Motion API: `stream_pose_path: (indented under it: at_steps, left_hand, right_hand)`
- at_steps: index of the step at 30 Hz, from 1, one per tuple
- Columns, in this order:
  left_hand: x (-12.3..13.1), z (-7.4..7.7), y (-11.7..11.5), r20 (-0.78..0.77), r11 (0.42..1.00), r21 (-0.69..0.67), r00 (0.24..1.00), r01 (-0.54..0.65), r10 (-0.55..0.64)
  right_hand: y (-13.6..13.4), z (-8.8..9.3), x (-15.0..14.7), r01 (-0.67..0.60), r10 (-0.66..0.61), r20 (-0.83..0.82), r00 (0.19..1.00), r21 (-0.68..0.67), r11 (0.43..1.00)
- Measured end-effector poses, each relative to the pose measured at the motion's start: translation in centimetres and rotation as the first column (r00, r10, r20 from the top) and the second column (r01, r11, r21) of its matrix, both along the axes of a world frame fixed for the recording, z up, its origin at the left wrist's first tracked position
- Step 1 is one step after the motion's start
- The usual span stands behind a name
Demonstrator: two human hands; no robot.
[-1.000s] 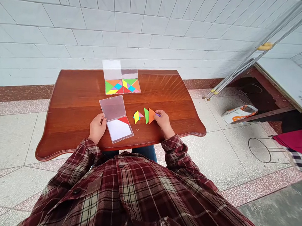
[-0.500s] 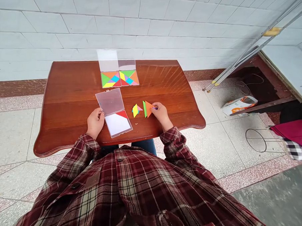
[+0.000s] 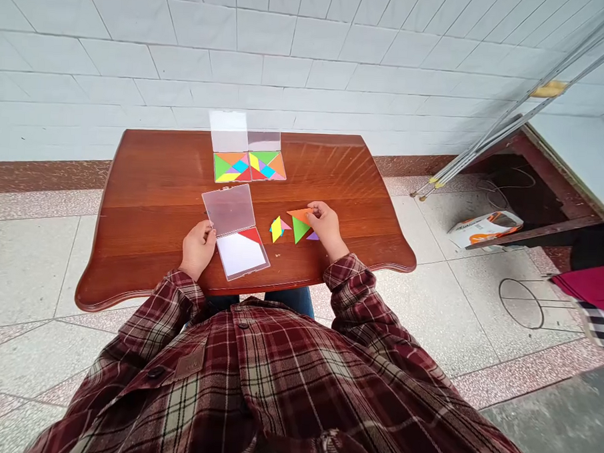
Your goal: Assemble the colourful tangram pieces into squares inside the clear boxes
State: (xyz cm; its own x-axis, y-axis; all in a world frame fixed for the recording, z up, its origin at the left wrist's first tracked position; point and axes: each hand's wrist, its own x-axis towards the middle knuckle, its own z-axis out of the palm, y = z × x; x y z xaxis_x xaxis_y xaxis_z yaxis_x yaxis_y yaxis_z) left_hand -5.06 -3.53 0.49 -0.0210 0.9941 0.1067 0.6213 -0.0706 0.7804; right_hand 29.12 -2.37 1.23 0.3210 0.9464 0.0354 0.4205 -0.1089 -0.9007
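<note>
Reddish-brown polished wood fills the middle of the view: a scallop-edged wooden table (image 3: 147, 210), its near edge partly hidden by the person's maroon plaid flannel shirt (image 3: 255, 385). Near the far edge lies an open clear plastic case (image 3: 247, 165) holding two filled squares of multicoloured tangram pieces. Closer in lies a second open clear plastic case (image 3: 236, 231), with a red triangle (image 3: 249, 235) in one corner of its white base. The curled left hand (image 3: 197, 250) touches that case's left side, though I cannot tell whether it grips the rim. The right hand (image 3: 324, 227) pinches an orange triangle (image 3: 298, 215) in its fingertips, just above a green triangle (image 3: 300, 230) on the table. A small purple triangle (image 3: 312, 235) lies partly hidden beside that hand. Further left, a yellow parallelogram (image 3: 276, 229) overlaps a pink triangle (image 3: 285, 224) and a blue piece (image 3: 270, 230) too covered to make out. Half a second ago, the purple piece was at the right fingertips and the orange triangle stood beside a narrower-looking green one. Aluminium poles (image 3: 511, 122), a printed box (image 3: 485, 229), a wire ring stand (image 3: 521, 303) and a magenta cloth (image 3: 587, 282) stand off to the right.
</note>
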Motion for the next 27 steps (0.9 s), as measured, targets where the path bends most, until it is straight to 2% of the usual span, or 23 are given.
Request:
stream_pose_path:
  at_steps: [4,9,13,19,21,24,27]
  left_hand:
    - [0.0,-0.2,0.0,0.002,1.000,0.001,1.000,0.004,-0.004]
    - [0.2,0.1,0.0,0.003,1.000,0.001,1.000,0.006,-0.006]
    - [0.3,0.4,0.0,0.006,1.000,0.004,1.000,-0.004,0.004]
    - [0.3,0.4,0.0,-0.005,1.000,0.003,1.000,0.003,-0.003]
    - [0.3,0.4,0.0,-0.009,1.000,0.013,1.000,0.005,-0.005]
    - [0.3,0.1,0.1,-0.021,0.999,0.040,1.000,0.005,-0.004]
    - [0.4,-0.1,0.2,0.004,0.999,0.047,1.000,0.015,-0.015]
  right_hand:
    - [-0.3,1.0,-0.6,-0.023,0.023,0.009,1.000,0.063,0.998]
    - [-0.5,1.4,-0.9,0.004,-0.007,0.053,0.999,0.058,0.998]
    - [-0.7,1.4,-0.7,0.022,-0.027,0.124,0.992,0.035,0.999]
    - [-1.7,2.6,-0.2,0.052,-0.085,0.265,0.961,0.129,0.990]
    - [-2.3,3.6,-0.6,-0.004,-0.034,0.267,0.963,0.139,0.990]
    - [-3.1,5.3,-2.1,-0.178,0.148,0.237,0.960,0.109,0.978]
    - [-3.8,6.6,-4.7,-0.410,0.396,0.193,0.898,0.037,0.911]
